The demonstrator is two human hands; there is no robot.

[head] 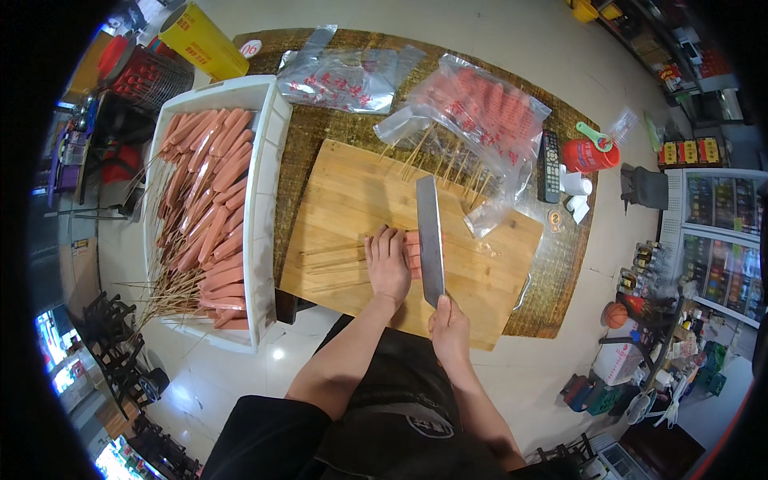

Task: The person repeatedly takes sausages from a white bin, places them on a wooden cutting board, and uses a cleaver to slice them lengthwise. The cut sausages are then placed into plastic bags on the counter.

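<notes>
My right hand (449, 329) grips the handle of a cleaver (429, 240). Its broad blade stands over several skewered sausages (414, 255) on a wooden cutting board (342, 192). Flat across these sausages lies my left hand (389, 261), just left of the blade, holding them against the board. Bamboo skewers (330, 267) stick out leftward from under that hand. The blade hides part of the sausages, so I cannot tell how deep it sits in them. A white plastic crate (270, 180) to the left holds many skewered sausages (210, 198).
A clear bag of skewered sausages (480, 108) overlaps the board's far edge. Behind it lies a flat printed bag (342, 81). A remote control (549, 167), a red container (591, 155) and a paper roll (576, 183) sit at the right. A yellow tube (204, 42) rises behind the crate.
</notes>
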